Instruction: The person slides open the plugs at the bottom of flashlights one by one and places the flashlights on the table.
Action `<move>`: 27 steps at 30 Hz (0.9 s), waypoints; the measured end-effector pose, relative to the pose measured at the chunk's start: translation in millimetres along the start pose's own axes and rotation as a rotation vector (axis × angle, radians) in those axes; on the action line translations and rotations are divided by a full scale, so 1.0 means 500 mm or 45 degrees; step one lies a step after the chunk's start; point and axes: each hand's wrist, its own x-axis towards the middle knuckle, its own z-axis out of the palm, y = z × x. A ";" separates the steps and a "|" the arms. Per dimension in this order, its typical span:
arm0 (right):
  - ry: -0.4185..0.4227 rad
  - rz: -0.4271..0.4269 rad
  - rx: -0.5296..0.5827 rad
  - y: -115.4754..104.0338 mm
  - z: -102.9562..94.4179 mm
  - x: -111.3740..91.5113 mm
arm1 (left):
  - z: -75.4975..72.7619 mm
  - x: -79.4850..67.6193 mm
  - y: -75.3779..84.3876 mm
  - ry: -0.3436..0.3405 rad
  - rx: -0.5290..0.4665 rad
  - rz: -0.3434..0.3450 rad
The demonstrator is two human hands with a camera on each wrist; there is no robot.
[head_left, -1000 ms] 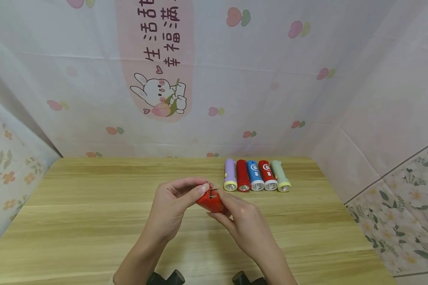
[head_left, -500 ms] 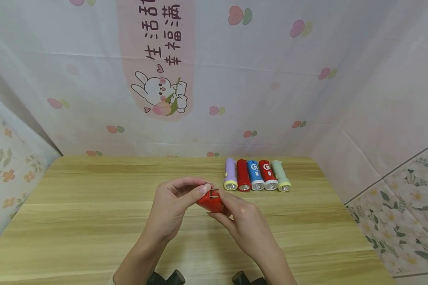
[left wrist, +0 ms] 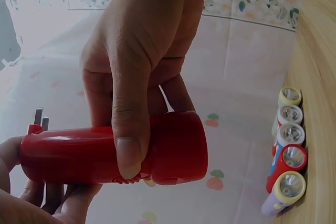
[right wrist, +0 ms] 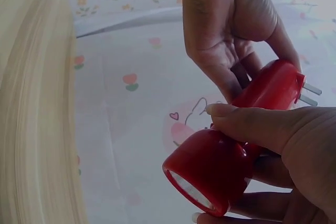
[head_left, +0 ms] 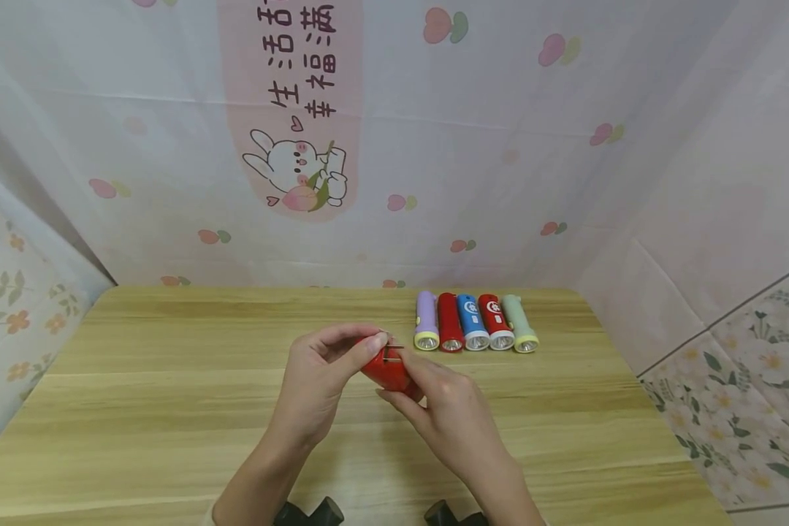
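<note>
Both hands hold a red rechargeable flashlight (head_left: 386, 374) over the table. My left hand (head_left: 312, 383) grips its tail end, thumb beside the two metal plug prongs (right wrist: 312, 93) that stick out there. My right hand (head_left: 456, 405) is around the body near the wide head, with its thumb (left wrist: 130, 153) lying along the red casing in the left wrist view. The clear lens (right wrist: 191, 190) in the flashlight's head shows in the right wrist view. Part of the body is hidden behind the fingers.
Several flashlights lie side by side at the back right: purple (head_left: 426, 318), red (head_left: 450, 321), blue (head_left: 472, 321), red-and-white (head_left: 496, 321) and pale green (head_left: 518, 321). Printed cloth (head_left: 486, 161) hangs behind the wooden table (head_left: 171, 380). Black cylindrical parts (head_left: 325, 510) show by both wrists.
The head view has tipped down slightly, so the scene sits a little higher. The flashlight has turned very slightly in the hands, and both keep their hold.
</note>
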 end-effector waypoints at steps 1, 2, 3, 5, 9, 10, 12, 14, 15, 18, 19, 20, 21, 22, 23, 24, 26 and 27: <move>0.005 -0.001 -0.001 -0.001 0.001 0.001 | 0.000 0.000 0.001 0.006 0.010 -0.003; 0.008 0.000 0.000 -0.001 0.002 0.002 | 0.000 0.001 0.001 0.008 0.020 -0.005; 0.014 -0.003 0.000 -0.002 0.003 0.002 | -0.001 0.002 0.002 0.008 0.030 -0.009; 0.022 -0.010 0.007 -0.003 0.005 0.003 | -0.003 0.001 0.003 0.003 0.054 -0.011; 0.018 -0.016 0.033 -0.005 0.008 0.004 | -0.008 -0.001 0.006 -0.024 0.068 -0.001; 0.015 -0.014 0.041 -0.005 0.010 0.003 | -0.010 -0.002 0.006 -0.029 0.068 0.002; 0.012 -0.009 0.049 -0.006 0.011 0.003 | -0.012 -0.003 0.006 -0.042 0.062 0.009; 0.018 -0.003 0.051 -0.005 0.010 0.000 | -0.012 -0.005 0.005 -0.068 0.078 0.009; 0.020 -0.004 0.052 -0.004 0.010 -0.001 | -0.013 -0.006 0.004 -0.085 0.090 0.011; 0.016 -0.012 0.085 -0.001 0.007 -0.003 | -0.019 -0.013 0.001 -0.151 0.117 0.024; 0.009 -0.010 0.099 0.000 0.007 -0.003 | -0.020 -0.015 -0.001 -0.177 0.122 0.033; 0.002 -0.006 0.112 0.002 0.006 -0.003 | -0.022 -0.016 -0.001 -0.203 0.123 0.042; -0.006 0.001 0.124 0.003 0.005 -0.003 | -0.022 -0.016 -0.002 -0.228 0.118 0.050; -0.012 0.010 0.136 0.004 0.004 -0.004 | -0.022 -0.015 -0.003 -0.248 0.115 0.052; -0.017 0.023 0.141 0.006 0.003 -0.004 | -0.022 -0.013 -0.003 -0.267 0.118 0.054; -0.025 0.036 0.144 0.007 0.001 -0.004 | -0.021 -0.010 -0.002 -0.282 0.127 0.049; -0.038 0.053 0.158 0.008 0.000 -0.004 | -0.022 -0.006 -0.001 -0.298 0.157 0.019; -0.050 0.063 0.169 0.008 0.000 -0.004 | -0.023 -0.004 0.000 -0.297 0.173 -0.003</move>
